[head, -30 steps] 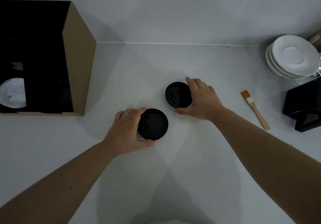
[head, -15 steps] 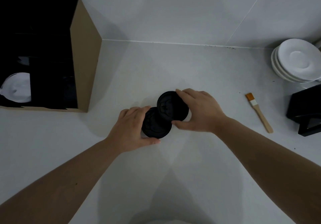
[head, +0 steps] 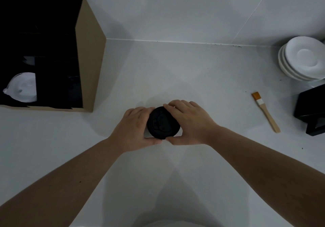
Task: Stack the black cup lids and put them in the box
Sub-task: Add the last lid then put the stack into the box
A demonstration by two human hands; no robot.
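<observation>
1. The black cup lids (head: 163, 122) show as one round, matte black disc with a faint raised pattern on top; whether it is one lid or two stacked cannot be made out from above.
2. The left hand (head: 133, 128) cups the disc's left rim, thumb along the near edge; the right hand (head: 189, 121) cups its right rim, fingers over the far edge. Both hands grip the lids, which sit near the middle of the smooth white worktop (head: 202, 79).
3. The box (head: 90, 57) stands at the worktop's left edge, well apart from the lids: brown cardboard walls, a black interior open to the camera. Inside it lies a white rounded shape (head: 22, 89), partly hidden by a dark divider and cut off in shadow; the rest of the interior is too dark to read.
4. Toward the right edge lies a wooden-handled brush (head: 266, 113) with orange bristles. Behind it, in the far right corner, stands a stack of glossy white saucers (head: 302, 58).
5. A black angular object (head: 311, 110) is cut off by the right frame edge; what it is cannot be told.
</observation>
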